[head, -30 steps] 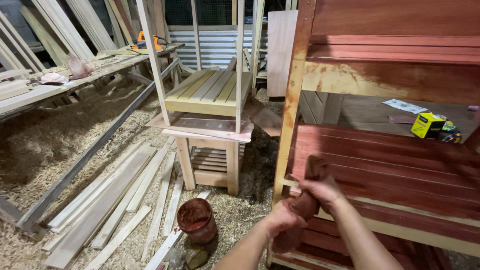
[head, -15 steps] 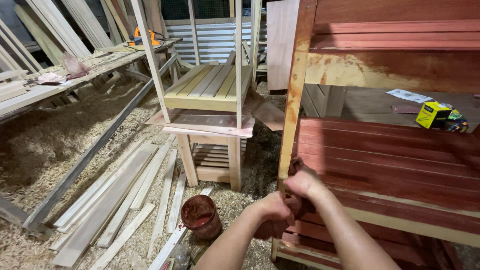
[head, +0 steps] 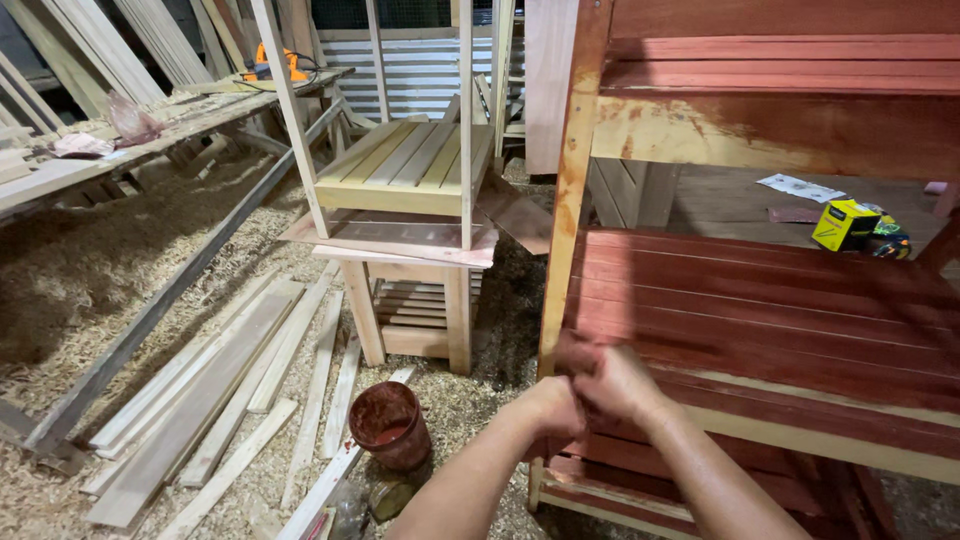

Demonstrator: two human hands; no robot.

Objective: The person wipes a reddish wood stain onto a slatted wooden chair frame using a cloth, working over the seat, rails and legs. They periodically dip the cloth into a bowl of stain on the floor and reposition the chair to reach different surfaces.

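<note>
Both my hands are together low in front of me, right against the upright post (head: 565, 240) of the red-stained shelf rack (head: 760, 300). My left hand (head: 555, 405) is curled into a fist, fingers pressed together, and my right hand (head: 620, 385) folds over beside it, the two touching. A dark red rag (head: 572, 352) pokes up just above my knuckles, bunched between both hands and blurred, so I cannot tell exactly how my fingertips grip it. The post is still pale wood with red streaks, while the slats to its right are stained deep red. Down on the sawdust floor, just left of my left forearm, sits a small bucket (head: 388, 425) smeared red, with red liquid inside. Loose pale planks (head: 210, 400) lie well to the left. A bare wooden stool (head: 405, 250) stands behind the bucket. On the far table, a yellow box (head: 843, 225) rests.
</note>
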